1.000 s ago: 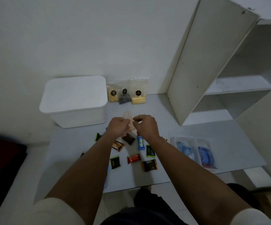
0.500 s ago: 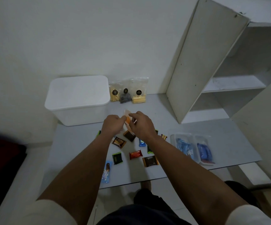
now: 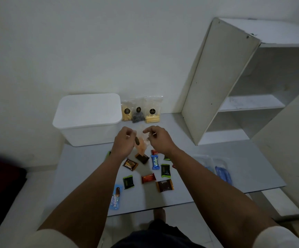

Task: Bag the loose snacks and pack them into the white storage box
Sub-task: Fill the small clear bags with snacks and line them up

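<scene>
My left hand (image 3: 124,142) and my right hand (image 3: 157,139) hold a small clear bag (image 3: 141,143) between them above the grey board (image 3: 84,169); the bag holds an orange snack. Each hand pinches one side of the bag's top. Loose wrapped snacks lie under and in front of my hands: a blue Kalpa bar (image 3: 155,162), a brown Nextar pack (image 3: 130,164), a green pack (image 3: 128,182), a red pack (image 3: 148,178), a dark brown pack (image 3: 164,185) and a light blue pack (image 3: 116,197). The white storage box (image 3: 87,119) stands at the back left with its lid on.
Three filled clear bags with black round labels (image 3: 141,111) lean on the wall beside the box. Clear bags with blue snacks (image 3: 221,170) lie on the right of the board. A white shelf unit (image 3: 234,90) stands at the back right.
The camera tilted up slightly. My hands drew a little apart at the bag's top, and the bag now hangs lower between them with the orange snack visible inside.
</scene>
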`<state>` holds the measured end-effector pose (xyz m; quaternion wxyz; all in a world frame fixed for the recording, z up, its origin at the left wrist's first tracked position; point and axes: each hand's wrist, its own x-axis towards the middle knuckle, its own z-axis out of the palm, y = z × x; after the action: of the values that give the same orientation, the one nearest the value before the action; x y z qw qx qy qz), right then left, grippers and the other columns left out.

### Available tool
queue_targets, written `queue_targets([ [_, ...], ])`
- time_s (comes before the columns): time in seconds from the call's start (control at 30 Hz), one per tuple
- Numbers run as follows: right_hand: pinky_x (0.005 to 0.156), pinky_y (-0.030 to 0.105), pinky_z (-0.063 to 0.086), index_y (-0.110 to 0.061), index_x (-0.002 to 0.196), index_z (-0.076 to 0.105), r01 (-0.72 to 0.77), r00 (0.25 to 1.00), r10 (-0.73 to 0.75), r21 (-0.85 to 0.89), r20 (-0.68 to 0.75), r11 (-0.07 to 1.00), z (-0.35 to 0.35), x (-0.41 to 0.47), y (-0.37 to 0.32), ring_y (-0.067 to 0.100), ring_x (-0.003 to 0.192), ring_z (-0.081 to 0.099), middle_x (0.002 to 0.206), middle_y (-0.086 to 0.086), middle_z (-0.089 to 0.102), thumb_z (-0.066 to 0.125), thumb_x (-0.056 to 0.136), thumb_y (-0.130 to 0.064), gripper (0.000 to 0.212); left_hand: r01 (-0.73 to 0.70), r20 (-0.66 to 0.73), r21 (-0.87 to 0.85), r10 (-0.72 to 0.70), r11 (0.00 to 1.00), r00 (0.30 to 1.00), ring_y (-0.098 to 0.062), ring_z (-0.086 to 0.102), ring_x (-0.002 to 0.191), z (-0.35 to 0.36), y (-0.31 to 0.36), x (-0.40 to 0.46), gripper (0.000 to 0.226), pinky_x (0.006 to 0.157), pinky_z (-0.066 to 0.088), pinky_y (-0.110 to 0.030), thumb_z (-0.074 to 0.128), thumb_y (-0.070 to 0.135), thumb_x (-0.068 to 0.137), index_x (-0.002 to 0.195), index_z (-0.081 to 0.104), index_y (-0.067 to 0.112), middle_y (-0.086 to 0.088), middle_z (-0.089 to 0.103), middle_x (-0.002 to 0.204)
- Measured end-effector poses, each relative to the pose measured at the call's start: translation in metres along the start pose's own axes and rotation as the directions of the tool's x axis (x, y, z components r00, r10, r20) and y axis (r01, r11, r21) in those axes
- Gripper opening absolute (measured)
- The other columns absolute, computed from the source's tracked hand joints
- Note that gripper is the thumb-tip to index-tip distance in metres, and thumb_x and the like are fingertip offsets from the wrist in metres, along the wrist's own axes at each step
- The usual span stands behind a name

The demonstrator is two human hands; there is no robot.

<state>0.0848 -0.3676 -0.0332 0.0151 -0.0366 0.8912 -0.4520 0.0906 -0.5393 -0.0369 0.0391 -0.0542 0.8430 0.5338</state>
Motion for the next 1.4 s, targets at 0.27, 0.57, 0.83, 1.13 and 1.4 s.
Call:
queue_targets([
  [0.27, 0.071, 0.036, 0.056, -0.010, 0.090, 0.069, -0.165, 0.982, 0.123, 0.329, 0.144, 0.930, -0.039, 0.011, -0.019, 0.023, 0.083, 0.075, 0.088, 0.011, 0.071, 0.055, 0.094, 0.003, 0.019, -0.084, 0.084, -0.075, 0.090, 0.994, 0.992, -0.023, 0.069, 0.091, -0.003, 0.015, 0.008, 0.024, 0.089, 0.054, -0.044, 0.056, 0.030, 0.101, 0.091, 0.069, 0.013, -0.002, 0.075, 0.093],
  [0.57, 0.076, 0.033, 0.058, -0.006, 0.105, 0.075, -0.169, 0.978, 0.122, 0.298, 0.170, 0.940, -0.054, 0.011, -0.019, 0.014, 0.079, 0.072, 0.089, 0.006, 0.075, 0.075, 0.090, -0.021, 0.021, -0.056, 0.157, -0.124, 0.076, 0.991, 0.985, -0.022, 0.071, 0.079, 0.001, 0.031, 0.004, 0.034, 0.078, 0.055, -0.037, 0.046, 0.030, 0.106, 0.089, 0.066, 0.008, -0.004, 0.077, 0.087],
  [0.83, 0.073, 0.031, 0.056, -0.010, 0.092, 0.079, -0.162, 0.967, 0.118, 0.184, 0.226, 0.969, -0.065, 0.015, -0.022, 0.013, 0.076, 0.068, 0.084, 0.006, 0.076, 0.079, 0.087, -0.022, 0.013, -0.064, 0.186, -0.154, 0.092, 0.986, 0.978, -0.018, 0.065, 0.073, 0.003, 0.031, 0.002, 0.032, 0.070, 0.052, -0.032, 0.053, 0.025, 0.103, 0.085, 0.065, 0.001, -0.010, 0.072, 0.081],
  [1.13, 0.080, 0.033, 0.058, -0.016, 0.080, 0.073, -0.155, 0.945, 0.111, 0.120, 0.308, 0.981, -0.066, 0.018, -0.030, 0.012, 0.079, 0.069, 0.085, 0.004, 0.073, 0.074, 0.091, -0.021, 0.011, -0.001, 0.234, -0.217, 0.053, 0.976, 0.971, -0.014, 0.067, 0.071, 0.004, 0.039, -0.004, 0.032, 0.067, 0.056, -0.022, 0.048, 0.024, 0.105, 0.094, 0.067, 0.000, -0.010, 0.074, 0.079],
  [1.4, 0.080, 0.035, 0.059, -0.015, 0.084, 0.074, -0.132, 0.955, 0.086, 0.148, 0.283, 0.980, -0.061, 0.014, -0.030, 0.013, 0.079, 0.069, 0.086, 0.009, 0.074, 0.074, 0.091, -0.020, 0.008, -0.067, 0.252, -0.126, 0.097, 0.990, 0.963, -0.012, 0.066, 0.068, -0.002, 0.039, -0.004, 0.031, 0.070, 0.054, -0.027, 0.050, 0.024, 0.105, 0.090, 0.068, 0.003, -0.011, 0.075, 0.081],
])
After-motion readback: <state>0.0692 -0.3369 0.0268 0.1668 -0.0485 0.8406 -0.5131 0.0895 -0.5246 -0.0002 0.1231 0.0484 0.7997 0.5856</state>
